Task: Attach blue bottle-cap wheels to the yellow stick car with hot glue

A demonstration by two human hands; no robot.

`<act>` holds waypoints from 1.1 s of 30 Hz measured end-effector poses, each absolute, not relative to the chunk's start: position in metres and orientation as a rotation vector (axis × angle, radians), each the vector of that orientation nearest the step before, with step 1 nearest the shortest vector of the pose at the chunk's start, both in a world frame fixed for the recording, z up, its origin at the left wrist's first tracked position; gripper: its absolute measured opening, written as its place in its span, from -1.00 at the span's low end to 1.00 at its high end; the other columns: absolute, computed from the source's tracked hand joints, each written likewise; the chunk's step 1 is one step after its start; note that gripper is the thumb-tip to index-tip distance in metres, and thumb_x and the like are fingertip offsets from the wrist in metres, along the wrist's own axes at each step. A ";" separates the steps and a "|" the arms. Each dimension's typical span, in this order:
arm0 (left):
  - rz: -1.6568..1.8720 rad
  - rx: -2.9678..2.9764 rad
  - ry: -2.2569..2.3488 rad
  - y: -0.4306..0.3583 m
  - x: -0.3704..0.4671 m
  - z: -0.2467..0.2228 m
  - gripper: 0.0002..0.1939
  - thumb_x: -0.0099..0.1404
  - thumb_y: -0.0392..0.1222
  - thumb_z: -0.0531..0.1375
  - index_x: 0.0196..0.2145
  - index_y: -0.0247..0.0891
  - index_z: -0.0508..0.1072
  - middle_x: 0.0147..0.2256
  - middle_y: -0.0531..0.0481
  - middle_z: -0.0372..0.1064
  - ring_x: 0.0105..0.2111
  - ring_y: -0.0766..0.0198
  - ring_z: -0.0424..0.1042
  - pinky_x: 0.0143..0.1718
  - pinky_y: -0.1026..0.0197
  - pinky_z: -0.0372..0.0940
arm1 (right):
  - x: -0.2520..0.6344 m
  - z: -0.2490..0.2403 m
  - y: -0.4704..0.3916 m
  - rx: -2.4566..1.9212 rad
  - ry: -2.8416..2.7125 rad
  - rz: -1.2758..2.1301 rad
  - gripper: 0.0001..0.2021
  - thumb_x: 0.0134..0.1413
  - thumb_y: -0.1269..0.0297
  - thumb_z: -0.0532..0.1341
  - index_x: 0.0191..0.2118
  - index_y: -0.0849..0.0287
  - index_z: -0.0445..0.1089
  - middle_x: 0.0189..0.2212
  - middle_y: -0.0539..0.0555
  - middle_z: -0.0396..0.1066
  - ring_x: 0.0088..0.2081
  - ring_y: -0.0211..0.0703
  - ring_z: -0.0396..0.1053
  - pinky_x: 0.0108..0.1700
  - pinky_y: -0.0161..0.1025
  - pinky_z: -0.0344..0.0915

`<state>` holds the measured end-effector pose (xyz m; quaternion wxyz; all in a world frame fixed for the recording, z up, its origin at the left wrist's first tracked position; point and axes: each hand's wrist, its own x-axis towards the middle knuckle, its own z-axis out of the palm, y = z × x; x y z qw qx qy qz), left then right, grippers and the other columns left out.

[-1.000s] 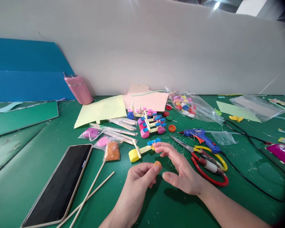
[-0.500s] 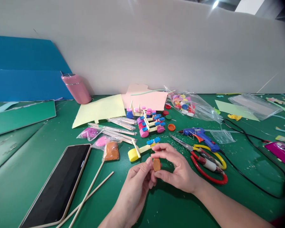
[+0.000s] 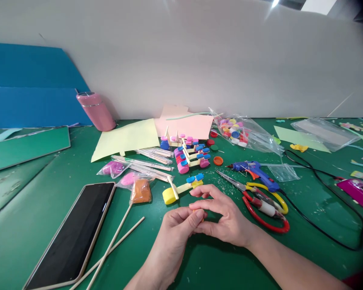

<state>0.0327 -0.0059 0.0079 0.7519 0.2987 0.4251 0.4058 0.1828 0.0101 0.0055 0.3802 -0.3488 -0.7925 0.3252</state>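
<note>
Both of my hands meet at the front middle of the table around a small piece of orange-brown modelling clay (image 3: 203, 219), mostly hidden by the fingers. My left hand (image 3: 178, 230) is closed on it, thumb lying across its near side. The fingers and thumb of my right hand (image 3: 225, 215) close on the clay from the right. Just beyond the fingertips lies a small craft model (image 3: 184, 188) with yellow clay ends, a pale stick and blue ovals on top. A wrapped block of orange-brown clay (image 3: 141, 191) sits to the left of my hands.
A phone (image 3: 72, 233) and two crossed wooden sticks (image 3: 117, 235) lie at left. Scissors (image 3: 260, 201) and a blue glue gun (image 3: 255, 173) with a black cord are at right. Several similar models (image 3: 190, 155), bottle caps (image 3: 234, 131) and paper sheets (image 3: 127, 139) stand farther back.
My left thumb has moved over the clay piece, which now is mostly covered. The fingers of both hands have drawn closer together. The things on the table have not moved.
</note>
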 end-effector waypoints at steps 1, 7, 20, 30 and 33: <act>0.883 0.659 0.930 -0.006 0.033 0.008 -0.79 0.02 -0.13 0.29 -0.57 -0.36 0.52 -0.61 0.03 0.34 -0.54 0.40 0.18 -0.46 0.31 0.08 | 0.183 0.005 0.010 -0.885 -2.025 0.829 -0.73 -0.06 0.31 0.29 -0.16 0.16 0.41 -0.08 0.14 0.24 -0.02 -0.10 0.24 -0.03 -0.19 0.25; 0.890 0.634 0.939 -0.007 0.032 0.007 -0.79 0.00 -0.14 0.30 -0.58 -0.38 0.51 -0.61 0.04 0.33 -0.57 0.44 0.14 -0.51 0.34 0.05 | 0.184 0.003 0.010 -0.862 -2.021 0.833 -0.63 -0.11 0.31 0.32 -0.10 0.14 0.37 -0.02 0.13 0.20 0.02 -0.10 0.20 0.01 -0.21 0.20; 0.896 0.566 0.924 -0.006 0.032 0.006 -0.81 0.00 -0.16 0.31 -0.56 -0.38 0.52 -0.55 0.00 0.38 -0.53 0.43 0.21 -0.47 0.37 0.10 | 0.180 0.003 0.009 -0.889 -1.999 0.830 -0.70 -0.11 0.34 0.32 -0.16 0.15 0.39 -0.04 0.12 0.22 0.01 -0.12 0.21 -0.02 -0.24 0.24; 0.899 0.536 0.859 -0.007 0.032 0.005 -0.79 0.05 -0.14 0.28 -0.58 -0.37 0.49 -0.61 0.06 0.26 -0.57 0.46 0.13 -0.50 0.38 0.07 | 0.179 -0.001 0.009 -0.871 -1.965 0.822 -0.72 -0.10 0.35 0.31 -0.18 0.13 0.39 -0.06 0.11 0.22 -0.04 -0.11 0.25 -0.02 -0.20 0.23; 0.937 0.462 0.811 -0.008 0.032 0.006 -0.75 0.07 -0.11 0.26 -0.61 -0.35 0.47 -0.64 0.11 0.18 -0.60 0.48 0.07 -0.55 0.38 0.03 | 0.180 0.000 0.010 -0.860 -1.929 0.856 -0.68 -0.09 0.35 0.29 -0.13 0.10 0.38 -0.04 0.11 0.20 -0.03 -0.09 0.25 0.00 -0.17 0.23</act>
